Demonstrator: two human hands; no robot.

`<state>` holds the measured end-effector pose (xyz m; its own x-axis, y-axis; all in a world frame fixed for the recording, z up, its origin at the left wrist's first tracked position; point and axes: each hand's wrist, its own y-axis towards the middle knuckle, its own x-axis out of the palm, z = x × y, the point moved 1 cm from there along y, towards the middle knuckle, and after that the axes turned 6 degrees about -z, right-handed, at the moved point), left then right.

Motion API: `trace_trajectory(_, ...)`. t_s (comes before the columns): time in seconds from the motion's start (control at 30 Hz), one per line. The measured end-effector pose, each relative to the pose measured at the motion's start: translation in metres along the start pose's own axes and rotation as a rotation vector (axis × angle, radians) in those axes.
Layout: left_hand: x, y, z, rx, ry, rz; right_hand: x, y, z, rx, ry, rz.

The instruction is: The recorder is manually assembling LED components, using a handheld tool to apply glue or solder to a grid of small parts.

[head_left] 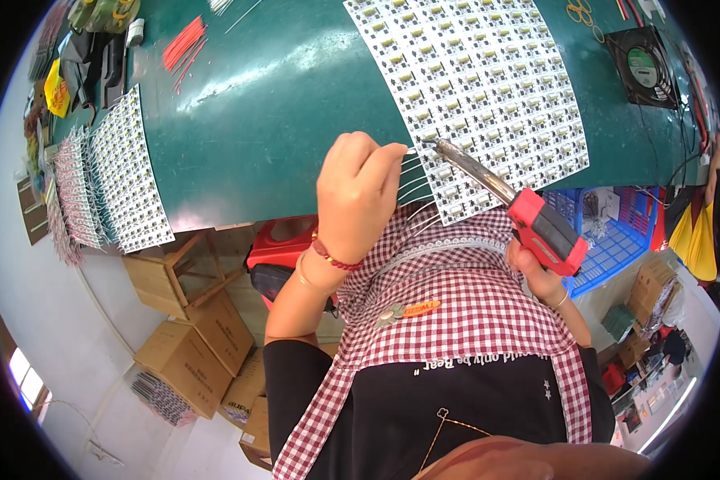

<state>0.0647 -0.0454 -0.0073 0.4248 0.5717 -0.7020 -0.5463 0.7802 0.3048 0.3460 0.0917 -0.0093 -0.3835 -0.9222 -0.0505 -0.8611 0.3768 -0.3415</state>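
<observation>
A large white panel of small circuit boards (488, 88) lies on the green table, its near end overhanging the front edge. My left hand (354, 184) is closed in a pinch at the panel's left edge, on a thin white wire (411, 150). Several more white wires (412, 192) stick out from that edge below it. My right hand (534, 270) grips a red and black soldering iron (546, 232) from below. The iron's metal tip reaches the board just beside the pinched wire; whether it touches, I cannot tell.
At the left, another board panel (132, 172) has bundled wires (78, 184) along its side. Red wires (186, 44) lie at the far left. A black fan (642, 66) stands at the right. Below the table are a blue basket (608, 256) and cardboard boxes (180, 364).
</observation>
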Motion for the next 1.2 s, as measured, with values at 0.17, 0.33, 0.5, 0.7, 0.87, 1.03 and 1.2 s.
trace_trajectory(0.17,0.009,-0.001,-0.002,0.018,0.017,0.002,-0.001,0.000,0.008,0.005,0.006,0.005)
trace_trajectory(0.33,0.012,-0.002,-0.003,0.024,0.023,0.006,0.001,0.006,0.004,0.049,-0.029,0.031)
trace_trajectory(0.5,0.012,-0.002,-0.003,0.027,0.023,0.006,0.002,0.007,0.005,0.043,-0.061,0.046)
trace_trajectory(0.7,0.011,-0.003,-0.004,0.031,0.033,-0.007,-0.004,-0.002,0.011,-0.004,-0.162,0.033)
trace_trajectory(0.87,0.011,-0.002,-0.004,0.034,0.037,-0.011,-0.005,-0.001,0.013,0.006,-0.109,0.013)
trace_trajectory(1.03,0.009,0.000,-0.001,0.018,0.042,-0.013,-0.005,-0.002,0.011,-0.024,-0.148,0.011)
trace_trajectory(1.2,-0.003,0.004,0.004,-0.029,0.042,0.056,-0.001,0.003,0.003,-0.025,0.011,0.055)
